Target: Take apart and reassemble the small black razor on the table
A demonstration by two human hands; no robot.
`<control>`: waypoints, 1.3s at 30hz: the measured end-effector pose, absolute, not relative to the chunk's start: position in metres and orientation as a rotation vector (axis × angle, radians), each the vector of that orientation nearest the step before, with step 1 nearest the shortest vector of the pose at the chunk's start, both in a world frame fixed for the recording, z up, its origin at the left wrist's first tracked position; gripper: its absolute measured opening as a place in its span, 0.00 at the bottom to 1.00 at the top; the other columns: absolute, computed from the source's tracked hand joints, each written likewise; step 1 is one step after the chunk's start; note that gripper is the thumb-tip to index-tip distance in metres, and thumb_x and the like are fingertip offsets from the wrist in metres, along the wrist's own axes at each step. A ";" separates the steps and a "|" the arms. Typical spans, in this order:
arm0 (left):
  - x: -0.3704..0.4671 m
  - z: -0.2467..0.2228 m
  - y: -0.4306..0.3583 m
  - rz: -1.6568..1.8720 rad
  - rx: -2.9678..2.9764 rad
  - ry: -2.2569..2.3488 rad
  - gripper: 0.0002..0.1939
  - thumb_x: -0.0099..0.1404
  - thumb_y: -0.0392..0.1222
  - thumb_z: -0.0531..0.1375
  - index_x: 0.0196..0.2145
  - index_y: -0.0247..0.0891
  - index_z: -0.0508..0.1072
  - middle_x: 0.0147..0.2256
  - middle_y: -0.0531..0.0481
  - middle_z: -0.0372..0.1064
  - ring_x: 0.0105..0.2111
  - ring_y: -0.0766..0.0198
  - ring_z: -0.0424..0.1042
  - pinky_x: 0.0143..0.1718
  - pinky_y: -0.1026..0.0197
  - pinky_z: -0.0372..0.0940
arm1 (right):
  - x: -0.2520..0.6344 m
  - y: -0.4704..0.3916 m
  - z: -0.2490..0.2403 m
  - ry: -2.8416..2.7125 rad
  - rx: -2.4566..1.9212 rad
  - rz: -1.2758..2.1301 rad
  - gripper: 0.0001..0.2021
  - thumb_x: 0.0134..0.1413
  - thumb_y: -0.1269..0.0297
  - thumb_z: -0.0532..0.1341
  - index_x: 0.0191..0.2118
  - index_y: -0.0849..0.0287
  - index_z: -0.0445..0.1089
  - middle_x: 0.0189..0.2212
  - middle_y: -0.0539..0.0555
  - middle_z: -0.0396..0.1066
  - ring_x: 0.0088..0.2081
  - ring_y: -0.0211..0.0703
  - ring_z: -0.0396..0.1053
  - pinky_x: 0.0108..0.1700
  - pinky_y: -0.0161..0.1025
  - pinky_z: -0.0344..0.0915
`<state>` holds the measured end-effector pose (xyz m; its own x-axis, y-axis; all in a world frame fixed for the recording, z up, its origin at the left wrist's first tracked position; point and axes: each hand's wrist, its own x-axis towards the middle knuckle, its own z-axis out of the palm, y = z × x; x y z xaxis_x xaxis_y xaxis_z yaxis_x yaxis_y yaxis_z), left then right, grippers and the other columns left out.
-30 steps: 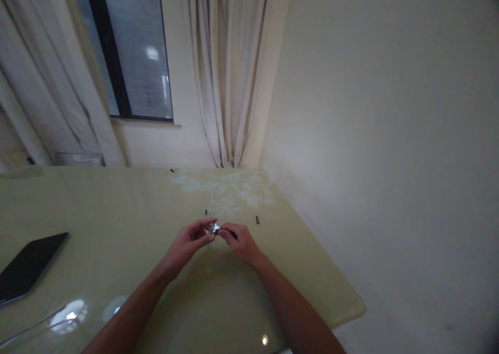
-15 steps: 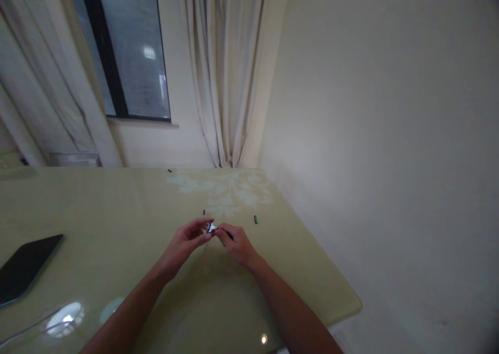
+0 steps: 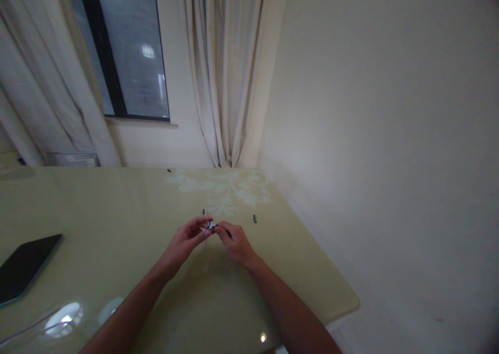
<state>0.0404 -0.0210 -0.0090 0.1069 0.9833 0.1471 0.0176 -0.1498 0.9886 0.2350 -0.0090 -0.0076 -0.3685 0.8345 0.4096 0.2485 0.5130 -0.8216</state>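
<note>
Both hands meet above the middle of the pale, glossy table (image 3: pixel 117 208). My left hand (image 3: pixel 189 239) pinches a small silvery and dark piece (image 3: pixel 211 225) between its thumb and fingertips. From the right, my right hand (image 3: pixel 234 243) grips a thin dark item (image 3: pixel 227 233), whose tip touches or nearly touches the silvery piece. What exactly these two things are is too small to tell. Just beyond the left fingertips lies a little dark piece (image 3: pixel 203 211). Another small dark rectangular piece (image 3: pixel 254 219) rests on the table, beyond and right of my right hand.
A dark flat tablet-like object (image 3: pixel 27 268) lies at the left. Near the far edge is a tiny dark piece (image 3: pixel 169 170). A thin cable (image 3: pixel 29 327) runs at the lower left. Curtains, a window and a wall stand behind and to the right.
Both hands keep their hold. The silvery piece has tilted slightly and shows less shine. The whole view has shifted very slightly.
</note>
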 end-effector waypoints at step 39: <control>0.045 -0.026 -0.021 0.591 2.121 2.020 0.19 0.73 0.49 0.48 0.28 0.41 0.68 0.28 0.46 0.73 0.27 0.59 0.70 0.29 0.61 0.49 | 0.357 0.056 -0.028 -1.412 -1.985 0.053 0.06 0.56 0.62 0.66 0.35 0.60 0.76 0.35 0.60 0.77 0.37 0.47 0.72 0.37 0.38 0.61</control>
